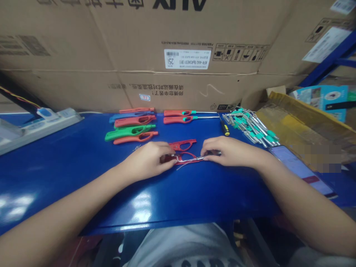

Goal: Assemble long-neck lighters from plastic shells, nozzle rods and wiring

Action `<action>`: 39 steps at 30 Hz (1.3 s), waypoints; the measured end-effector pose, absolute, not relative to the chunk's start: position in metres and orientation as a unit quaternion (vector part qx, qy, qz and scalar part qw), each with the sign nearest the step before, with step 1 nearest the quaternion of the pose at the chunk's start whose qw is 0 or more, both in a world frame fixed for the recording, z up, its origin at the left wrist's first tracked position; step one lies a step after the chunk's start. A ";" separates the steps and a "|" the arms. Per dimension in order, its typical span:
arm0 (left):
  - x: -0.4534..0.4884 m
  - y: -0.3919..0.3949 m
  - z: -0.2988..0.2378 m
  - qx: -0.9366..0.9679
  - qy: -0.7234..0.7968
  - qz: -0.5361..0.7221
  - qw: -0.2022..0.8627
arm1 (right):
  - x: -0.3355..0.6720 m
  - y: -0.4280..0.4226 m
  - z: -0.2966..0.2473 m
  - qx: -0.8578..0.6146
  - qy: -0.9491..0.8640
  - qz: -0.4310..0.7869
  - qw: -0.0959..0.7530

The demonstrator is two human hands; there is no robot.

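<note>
- Both hands meet over the middle of the table, their fingertips near each other but apart.
- Left hand (151,158): thumb and finger drawn narrow, pinching one end of the white wire (183,161); a dark bit at the fingertips is too small to tell.
- Right hand (227,151): fingers bent and narrow, holding the metal rod (200,158), whose tip points toward the left hand.
- Wire: it runs between the left fingertips and the rod, with a loose strand trailing toward the near edge.
- Red shell (191,153): lies on the table under the wire and rod, between the hands, partly hidden by the left hand.
- Red half (177,146): lies just beyond the shell, also partly behind the left hand.
- Handles (128,132): orange, green, red and blue ones lie close together beyond the left hand.
- Lighters (178,119): two red ones with metal tubes lie side by side, to the right of the handles.
- Screwdriver (225,128): yellow and black, beyond the right hand.
- Tubes (257,130): a heap with teal parts, right of the screwdriver.
- Phone (302,170): face up, screen lit, beside the right forearm.
- Power strip (66,116): at the table's left.
- Carton (111,55): stands behind everything, its print upside down.
- Table (178,202): blue and glossy.
</note>
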State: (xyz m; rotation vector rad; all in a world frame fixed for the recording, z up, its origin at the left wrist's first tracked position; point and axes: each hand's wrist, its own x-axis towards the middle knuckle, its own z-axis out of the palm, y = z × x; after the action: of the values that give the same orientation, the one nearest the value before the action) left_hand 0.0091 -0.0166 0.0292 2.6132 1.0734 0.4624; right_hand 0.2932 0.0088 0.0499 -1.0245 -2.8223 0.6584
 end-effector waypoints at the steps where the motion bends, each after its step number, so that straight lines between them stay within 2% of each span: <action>1: 0.009 -0.017 0.031 0.903 0.372 0.154 0.147 | 0.293 0.009 0.050 -0.335 -0.918 0.210 0.031; 12: 0.007 -0.018 0.032 0.904 0.375 0.124 0.162 | 0.293 0.009 0.047 -0.336 -0.922 0.189 0.026; 17: 0.008 -0.017 0.031 0.902 0.381 0.122 0.163 | 0.288 0.004 0.047 -0.341 -0.931 0.131 0.005; 25: 0.010 -0.018 0.030 0.903 0.380 0.127 0.155 | 0.277 -0.009 0.056 -0.370 -0.925 0.018 -0.087; 33: 0.011 -0.018 0.032 0.901 0.384 0.126 0.158 | 0.253 -0.027 0.064 -0.382 -0.902 -0.038 -0.198; 35: 0.011 -0.018 0.033 0.901 0.384 0.127 0.159 | 0.256 -0.028 0.063 -0.383 -0.905 -0.034 -0.184; 39: 0.012 -0.018 0.031 0.899 0.382 0.140 0.165 | 0.277 -0.016 0.058 -0.361 -0.928 0.082 -0.046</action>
State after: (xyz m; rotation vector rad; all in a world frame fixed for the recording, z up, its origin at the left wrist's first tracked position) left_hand 0.0120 -0.0183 0.0309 2.5601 1.0874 0.3981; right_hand 0.2772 -0.0158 0.0576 -1.1677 -3.0031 0.2667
